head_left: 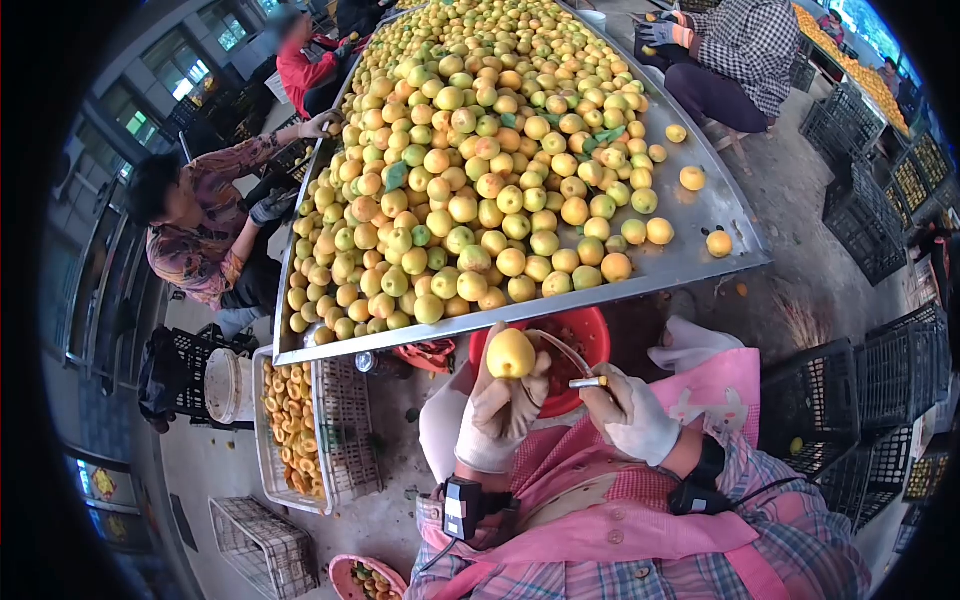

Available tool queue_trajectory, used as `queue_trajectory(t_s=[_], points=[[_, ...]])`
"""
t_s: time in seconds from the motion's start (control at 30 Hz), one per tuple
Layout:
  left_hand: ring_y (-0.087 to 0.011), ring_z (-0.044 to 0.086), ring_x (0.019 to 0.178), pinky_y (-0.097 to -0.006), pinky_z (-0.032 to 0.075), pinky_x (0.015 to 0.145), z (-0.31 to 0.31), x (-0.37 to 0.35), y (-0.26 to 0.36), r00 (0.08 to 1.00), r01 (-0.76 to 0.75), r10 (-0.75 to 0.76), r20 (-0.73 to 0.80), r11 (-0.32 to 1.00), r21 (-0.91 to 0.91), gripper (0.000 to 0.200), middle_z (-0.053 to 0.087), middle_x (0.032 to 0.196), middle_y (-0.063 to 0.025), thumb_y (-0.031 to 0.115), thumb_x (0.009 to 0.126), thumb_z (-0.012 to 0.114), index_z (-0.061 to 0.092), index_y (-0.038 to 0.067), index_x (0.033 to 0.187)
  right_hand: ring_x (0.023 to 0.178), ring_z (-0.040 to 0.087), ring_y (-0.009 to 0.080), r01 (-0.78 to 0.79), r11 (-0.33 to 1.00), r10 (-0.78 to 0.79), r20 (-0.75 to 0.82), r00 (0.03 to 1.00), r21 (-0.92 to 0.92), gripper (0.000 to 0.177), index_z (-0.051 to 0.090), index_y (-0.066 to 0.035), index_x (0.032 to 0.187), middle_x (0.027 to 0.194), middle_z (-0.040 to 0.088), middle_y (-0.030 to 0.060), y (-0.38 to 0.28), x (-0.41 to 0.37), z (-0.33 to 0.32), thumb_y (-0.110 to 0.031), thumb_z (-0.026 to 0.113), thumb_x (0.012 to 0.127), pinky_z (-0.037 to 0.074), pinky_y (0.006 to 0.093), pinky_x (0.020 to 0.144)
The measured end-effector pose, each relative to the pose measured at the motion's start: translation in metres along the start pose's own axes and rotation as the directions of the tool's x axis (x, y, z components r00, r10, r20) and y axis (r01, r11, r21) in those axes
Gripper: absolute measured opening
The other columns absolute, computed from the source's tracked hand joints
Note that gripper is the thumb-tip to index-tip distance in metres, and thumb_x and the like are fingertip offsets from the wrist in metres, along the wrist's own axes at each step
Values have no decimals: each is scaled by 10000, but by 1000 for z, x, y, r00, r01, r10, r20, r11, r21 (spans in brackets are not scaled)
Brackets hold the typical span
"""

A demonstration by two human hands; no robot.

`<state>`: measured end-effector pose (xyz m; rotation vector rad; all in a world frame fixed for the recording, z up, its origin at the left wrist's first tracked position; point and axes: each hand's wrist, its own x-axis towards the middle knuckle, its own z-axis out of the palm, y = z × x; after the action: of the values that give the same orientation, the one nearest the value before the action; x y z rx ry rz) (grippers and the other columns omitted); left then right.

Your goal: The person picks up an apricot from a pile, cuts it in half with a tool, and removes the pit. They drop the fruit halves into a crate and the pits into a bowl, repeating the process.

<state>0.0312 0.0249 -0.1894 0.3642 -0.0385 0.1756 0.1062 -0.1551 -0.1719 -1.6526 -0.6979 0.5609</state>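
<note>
- Being clasped whole within the grip of the left hand (497, 410), the fruit (511, 353) seems uncut; a tool (588, 381) is clenched in the right hand (632, 412).
- The counter (700, 215) is left heaped.

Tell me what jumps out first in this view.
The big heap of yellow-orange fruit on the steel table at centre strikes first. Just below it, the gloved left hand holds a single fruit in front of a red basin, and the right hand grips a small metal tool. A white crate with cut fruit sits lower left.
</note>
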Motion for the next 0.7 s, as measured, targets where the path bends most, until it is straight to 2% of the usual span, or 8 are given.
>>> queue_trajectory(t_s=[0.07, 0.1, 0.2, 0.23, 0.3, 0.43, 0.5, 0.7], points=[[-271, 531, 1189, -343, 516, 961, 9, 3, 0, 981, -30, 72, -180, 974, 226, 771, 437, 1380, -125, 186, 836, 738, 295, 116, 1463, 695, 573, 413, 92, 994, -94, -29, 995, -67, 146, 515, -5, 955, 786, 555, 198, 1, 2, 4, -144, 553, 936, 433, 418, 586], [-272, 497, 1243, -357, 499, 1000, 5, 3, -1, 986, -29, 69, -153, 968, 249, 766, 409, 1402, -123, 242, 864, 711, 260, 97, 1467, 711, 577, 421, 184, 974, -191, -46, 980, -134, 162, 515, -4, 954, 794, 559, 204, 2, 3, 5, -162, 552, 940, 437, 430, 595], [-269, 479, 1263, -357, 491, 1008, 1, 6, -10, 980, -56, 87, -177, 983, 175, 702, 412, 1404, -121, 297, 907, 654, 280, 72, 1456, 744, 582, 434, 247, 929, -265, -31, 964, -276, 201, 508, -1, 963, 819, 567, 221, 13, 7, 10, -196, 551, 943, 442, 457, 611], [-269, 479, 1263, -357, 491, 1008, 0, 7, -13, 981, -54, 85, -176, 984, 172, 702, 412, 1404, -121, 297, 907, 654, 280, 72, 1456, 738, 589, 434, 162, 963, -175, -44, 984, -214, 219, 500, -1, 977, 817, 576, 229, 9, 8, 11, -213, 546, 945, 450, 471, 598], [-298, 498, 1244, -382, 498, 996, -1, 8, -18, 971, -50, 81, -224, 989, 139, 584, 439, 1394, -164, 314, 945, 595, 366, 42, 1408, 722, 593, 431, 158, 960, -174, -53, 983, -233, 221, 499, -3, 983, 806, 581, 226, 11, 8, 14, -214, 550, 941, 452, 473, 581], [-288, 480, 1260, -383, 475, 1016, -7, 11, -19, 986, 21, -26, -163, 999, -31, 562, 463, 1378, -138, 338, 970, 541, 351, 54, 1416, 659, 601, 419, 175, 938, -205, -71, 976, -300, 230, 504, -13, 992, 763, 597, 211, 21, 10, 21, -226, 565, 929, 458, 480, 529], [-290, 487, 1254, -405, 468, 1014, -9, 10, -22, 966, 38, -25, -259, 998, 48, 527, 481, 1367, -142, 335, 984, 512, 366, 49, 1401, 647, 605, 412, 156, 934, -188, -73, 979, -321, 239, 506, -15, 995, 759, 603, 207, 27, 9, 23, -235, 570, 925, 462, 480, 523], [-270, 563, 1149, -380, 464, 1003, -9, 9, -28, 963, 42, 9, -270, 982, 182, 596, 542, 1292, -174, 371, 971, 534, 383, -34, 1382, 610, 614, 393, 174, 877, -228, -70, 971, -449, 264, 513, -24, 1012, 710, 610, 195, 39, 10, 25, -267, 568, 924, 474, 477, 510]])
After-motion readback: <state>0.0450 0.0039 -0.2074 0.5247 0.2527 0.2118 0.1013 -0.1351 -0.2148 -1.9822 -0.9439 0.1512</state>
